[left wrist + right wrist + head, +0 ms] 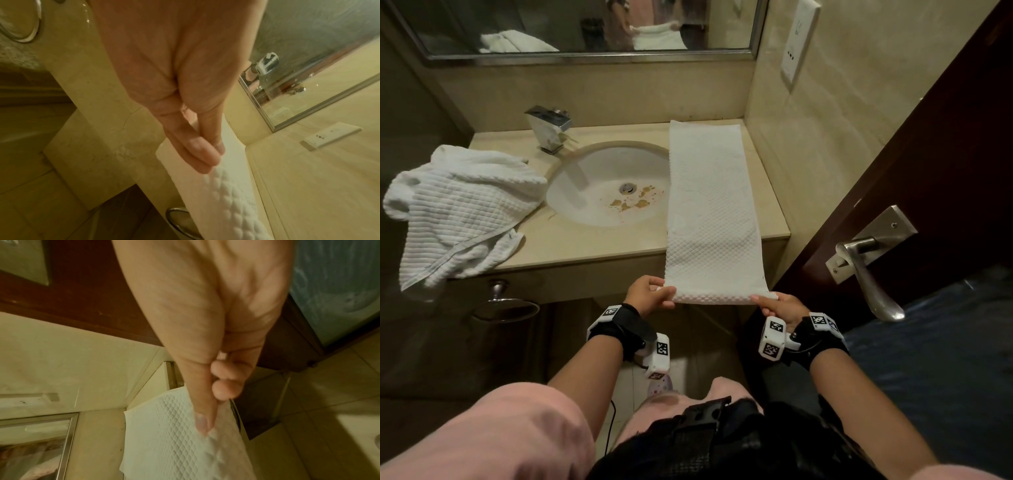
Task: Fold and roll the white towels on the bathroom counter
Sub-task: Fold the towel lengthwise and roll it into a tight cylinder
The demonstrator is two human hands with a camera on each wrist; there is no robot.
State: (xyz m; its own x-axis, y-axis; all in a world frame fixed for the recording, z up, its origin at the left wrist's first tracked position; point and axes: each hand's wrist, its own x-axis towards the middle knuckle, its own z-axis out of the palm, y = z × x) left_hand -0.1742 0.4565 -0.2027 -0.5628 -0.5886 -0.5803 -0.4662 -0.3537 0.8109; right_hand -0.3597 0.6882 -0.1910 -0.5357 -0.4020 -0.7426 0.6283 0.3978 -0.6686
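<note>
**Both hands pinch the near end of the folded towel**

Pinched at its two near corners, the long folded towel (pixel 710 205) is held by both hands just off the front edge of the counter (pixel 592 245). On one corner the left hand (pixel 649 296) has its thumb on top and its fingers (pixel 197 151) curled underneath, closed tight on the cloth. At the other corner the right hand (pixel 779 306) lays its thumb (pixel 202 415) flat along the textured top, and the fingers tuck below the edge. Between the two grips the near hem looks slightly thickened, as if turned over on itself, though how far it is rolled cannot be told.

Away from the grip, the towel runs as a narrow strip up and over the counter edge and lies flat on the counter surface, its far end reaching the back wall. Its left long edge overlaps the rim of the sink (pixel 606 185), which sits beyond the left hand.

Farther out past the left hand, well apart from the held towel, a second white towel (pixel 458 212) lies crumpled on the far side of the sink, partly hanging over the counter's front. Behind the sink stands a chrome faucet (pixel 549 128). Off to the side of the right hand, a dark door carries a metal lever handle (pixel 866 263).
</note>
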